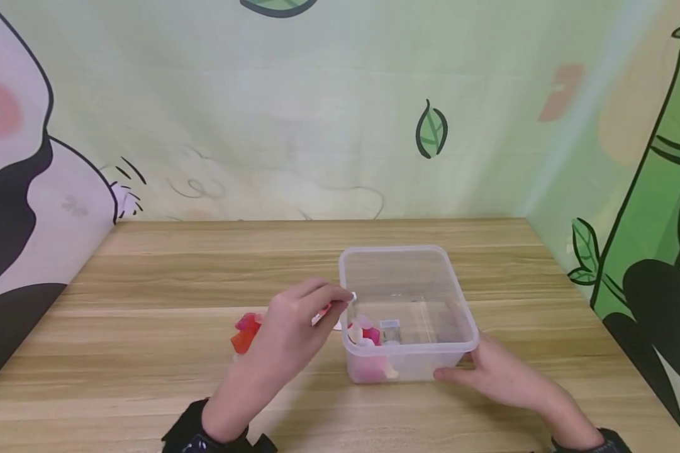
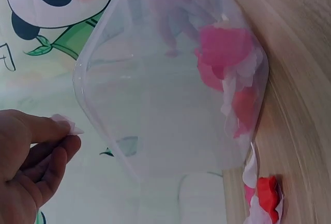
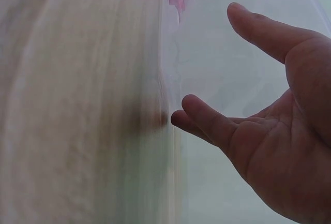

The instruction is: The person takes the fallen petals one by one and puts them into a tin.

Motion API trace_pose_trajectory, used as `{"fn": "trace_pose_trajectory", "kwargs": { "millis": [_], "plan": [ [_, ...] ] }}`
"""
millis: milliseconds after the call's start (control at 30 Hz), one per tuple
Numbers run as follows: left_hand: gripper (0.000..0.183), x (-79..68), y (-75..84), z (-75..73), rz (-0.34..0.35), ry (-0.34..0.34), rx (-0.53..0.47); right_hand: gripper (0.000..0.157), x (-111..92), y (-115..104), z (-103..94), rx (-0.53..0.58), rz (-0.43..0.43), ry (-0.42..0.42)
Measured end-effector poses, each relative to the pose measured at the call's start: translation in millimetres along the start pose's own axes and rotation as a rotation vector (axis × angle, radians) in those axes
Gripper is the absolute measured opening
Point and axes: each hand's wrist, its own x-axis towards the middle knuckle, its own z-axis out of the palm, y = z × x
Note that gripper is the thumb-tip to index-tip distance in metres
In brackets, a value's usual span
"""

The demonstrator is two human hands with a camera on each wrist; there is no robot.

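Observation:
My left hand is raised at the left rim of a clear plastic box, pinching a small pale pink petal-like piece between thumb and fingertips. Pink, white and red petal-like pieces lie heaped in the box's near left corner. My right hand is at the near right corner of the box, its thumb along the front wall and the other fingers by the right side. The right wrist view shows those fingers fairly straight and spread from the thumb.
More red, pink and white pieces lie on the wooden table left of the box, partly behind my left hand. Inside the box shows a small clear block-like shape. A cartoon-printed backdrop rises behind the table.

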Motion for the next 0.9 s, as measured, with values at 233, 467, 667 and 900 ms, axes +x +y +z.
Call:
{"fn": "trace_pose_trajectory", "kwargs": {
  "millis": [233, 467, 667, 900],
  "plan": [
    [0.021, 2.2, 6.3, 7.4, 0.002, -0.02, -0.007, 0.103, -0.9, -0.2, -0.3, -0.002, 0.002, 0.001],
    [0.019, 1.8, 7.2, 10.6, -0.005, -0.061, 0.001, 0.101, -1.1, -1.1, -0.8, -0.012, 0.011, -0.003],
    [0.02, -0.3, 5.9, 5.7, -0.033, -0.064, 0.021, 0.103, -1.0, -1.1, -1.0, -0.003, 0.016, -0.003],
    [0.018, -7.3, -3.3, -6.0, -0.096, -0.097, 0.044, 0.103, -0.4, -1.2, -0.7, -0.004, 0.016, -0.003]
  ]
}}
